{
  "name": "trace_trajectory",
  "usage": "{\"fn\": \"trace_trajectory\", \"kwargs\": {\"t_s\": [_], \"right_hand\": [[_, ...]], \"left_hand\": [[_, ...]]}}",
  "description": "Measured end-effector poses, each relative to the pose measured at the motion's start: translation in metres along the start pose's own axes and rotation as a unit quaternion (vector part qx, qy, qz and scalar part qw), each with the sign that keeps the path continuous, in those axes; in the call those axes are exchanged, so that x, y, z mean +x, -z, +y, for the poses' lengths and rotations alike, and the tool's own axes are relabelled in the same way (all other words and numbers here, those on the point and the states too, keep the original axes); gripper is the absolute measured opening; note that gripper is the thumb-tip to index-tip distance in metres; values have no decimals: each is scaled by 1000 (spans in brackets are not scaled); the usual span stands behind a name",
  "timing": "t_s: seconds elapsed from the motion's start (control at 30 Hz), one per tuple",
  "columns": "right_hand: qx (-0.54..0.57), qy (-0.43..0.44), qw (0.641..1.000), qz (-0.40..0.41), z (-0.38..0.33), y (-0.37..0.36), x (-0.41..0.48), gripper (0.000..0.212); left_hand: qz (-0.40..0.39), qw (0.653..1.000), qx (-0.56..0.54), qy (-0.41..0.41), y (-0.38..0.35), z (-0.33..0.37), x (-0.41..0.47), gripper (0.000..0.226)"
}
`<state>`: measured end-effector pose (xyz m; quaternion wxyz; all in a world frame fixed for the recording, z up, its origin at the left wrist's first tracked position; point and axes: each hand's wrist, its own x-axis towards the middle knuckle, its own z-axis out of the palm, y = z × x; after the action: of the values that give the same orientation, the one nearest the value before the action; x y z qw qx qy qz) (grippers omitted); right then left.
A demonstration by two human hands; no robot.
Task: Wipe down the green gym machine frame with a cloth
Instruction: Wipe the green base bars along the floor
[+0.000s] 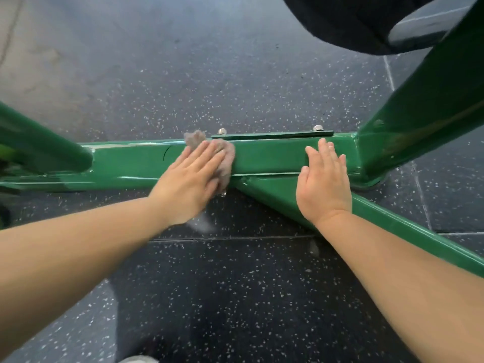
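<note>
A glossy green gym machine frame [269, 155] runs low across the floor as a horizontal beam, with a diagonal brace toward the lower right and a thick upright at the right. A small pinkish-grey cloth [227, 153] lies on the beam's near face. My left hand [191, 176] presses the cloth flat against the beam with straight fingers. My right hand [323, 179] rests flat on the beam further right, fingers straight, holding nothing.
Dark speckled rubber floor tiles [235, 284] lie under the frame. Two bolt heads [222, 131] stick up from a plate on the beam's top. A black padded part [353, 19] hangs at the upper right. Another green tube [39, 142] slants in from the left.
</note>
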<state>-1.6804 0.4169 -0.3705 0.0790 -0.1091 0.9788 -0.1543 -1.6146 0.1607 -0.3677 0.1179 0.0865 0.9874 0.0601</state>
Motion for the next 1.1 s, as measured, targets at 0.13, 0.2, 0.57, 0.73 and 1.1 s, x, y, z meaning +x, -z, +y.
{"fn": "trace_trajectory", "kwargs": {"t_s": [0.13, 0.2, 0.57, 0.73, 1.1], "right_hand": [[194, 11, 981, 4, -55, -12, 27, 37], [200, -11, 980, 17, -70, -16, 41, 37], [28, 21, 998, 43, -56, -22, 60, 29], [35, 17, 998, 45, -57, -21, 63, 30], [33, 21, 998, 53, -54, -21, 62, 29]], "left_hand": [[-10, 998, -6, -70, 0, 41, 38, 76], [-10, 995, 2, -97, 2, 22, 31, 72], [43, 993, -48, 98, 2, -33, 24, 62], [-108, 970, -156, 156, 36, -31, 109, 40], [-50, 972, -78, 217, 20, -123, 26, 45]]}}
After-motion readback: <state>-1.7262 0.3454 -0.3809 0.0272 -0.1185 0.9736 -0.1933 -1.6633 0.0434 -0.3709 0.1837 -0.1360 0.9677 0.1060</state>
